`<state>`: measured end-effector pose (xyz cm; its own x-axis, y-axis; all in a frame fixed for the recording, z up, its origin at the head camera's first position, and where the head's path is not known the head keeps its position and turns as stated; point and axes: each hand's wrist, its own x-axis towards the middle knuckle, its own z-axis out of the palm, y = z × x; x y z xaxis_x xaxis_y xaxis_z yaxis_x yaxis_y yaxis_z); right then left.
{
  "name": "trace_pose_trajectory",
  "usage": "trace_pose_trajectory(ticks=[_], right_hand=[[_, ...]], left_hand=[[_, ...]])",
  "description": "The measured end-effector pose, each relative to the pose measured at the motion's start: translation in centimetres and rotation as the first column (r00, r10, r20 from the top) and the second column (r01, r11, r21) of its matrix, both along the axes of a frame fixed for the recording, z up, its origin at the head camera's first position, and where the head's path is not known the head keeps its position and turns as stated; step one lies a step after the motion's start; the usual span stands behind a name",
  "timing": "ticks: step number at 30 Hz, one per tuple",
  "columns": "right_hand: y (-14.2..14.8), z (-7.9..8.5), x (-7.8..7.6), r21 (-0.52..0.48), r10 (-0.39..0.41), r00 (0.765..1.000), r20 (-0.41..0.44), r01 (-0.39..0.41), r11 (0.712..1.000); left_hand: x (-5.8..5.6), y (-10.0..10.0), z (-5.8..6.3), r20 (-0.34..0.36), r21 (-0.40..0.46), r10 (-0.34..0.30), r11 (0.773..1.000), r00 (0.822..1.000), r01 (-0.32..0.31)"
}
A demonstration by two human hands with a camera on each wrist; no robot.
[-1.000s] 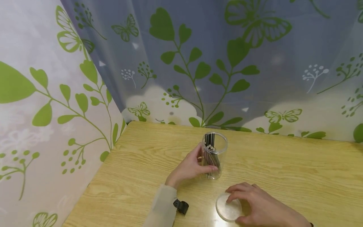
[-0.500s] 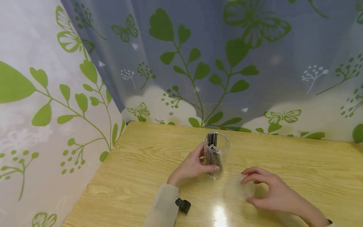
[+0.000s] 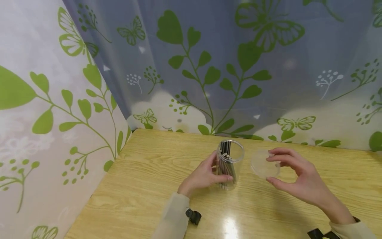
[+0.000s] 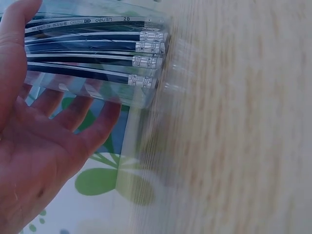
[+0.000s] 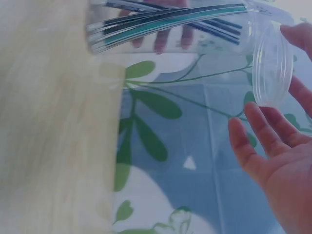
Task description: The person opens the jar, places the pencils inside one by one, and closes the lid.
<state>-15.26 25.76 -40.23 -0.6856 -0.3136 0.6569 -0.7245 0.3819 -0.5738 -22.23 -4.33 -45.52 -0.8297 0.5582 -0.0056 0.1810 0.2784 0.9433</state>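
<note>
A clear cylindrical jar (image 3: 237,172) stands upright on the wooden table with its mouth uncovered. Inside it lean several dark pencils (image 3: 227,166); in the left wrist view their metal-capped ends (image 4: 146,62) face the jar's bottom. My left hand (image 3: 203,174) grips the jar from its left side, thumb across the front. To the right, my right hand (image 3: 301,176) pinches a round translucent lid (image 3: 261,164) by its edge, raised off the table and apart from the jar in the head view. The right wrist view shows the lid (image 5: 273,63) tilted, between thumb and fingers.
The light wooden table (image 3: 143,159) reaches back to a blue curtain (image 3: 179,76) printed with green leaves and butterflies. A pale printed curtain (image 3: 35,139) borders the table on the left. Black straps (image 3: 194,216) sit at both wrists.
My right hand has lifted the lid off the table and carried it away from me and to the right, up beside the jar. The left hand and jar have shifted slightly right.
</note>
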Motion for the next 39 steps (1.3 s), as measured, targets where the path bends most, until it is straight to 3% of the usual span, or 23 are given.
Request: trace_pose_trajectory(ticks=[10,22,39], right_hand=[[-2.3,2.3,-1.9,0.015,-0.045,0.999,-0.002,0.045,0.999],[-4.1,3.0,-3.4,0.009,-0.021,0.999,-0.039,0.021,1.0],[-6.0,3.1,-4.4,0.06,0.02,1.0,0.005,-0.021,0.998]], left_hand=[[0.0,0.0,-0.2,0.005,0.003,0.006,1.0,1.0,-0.006],[0.0,0.0,-0.5,0.002,0.013,-0.005,1.0,1.0,0.005],[-0.5,0.3,-0.4,-0.029,0.034,-0.044,0.998,0.999,0.045]])
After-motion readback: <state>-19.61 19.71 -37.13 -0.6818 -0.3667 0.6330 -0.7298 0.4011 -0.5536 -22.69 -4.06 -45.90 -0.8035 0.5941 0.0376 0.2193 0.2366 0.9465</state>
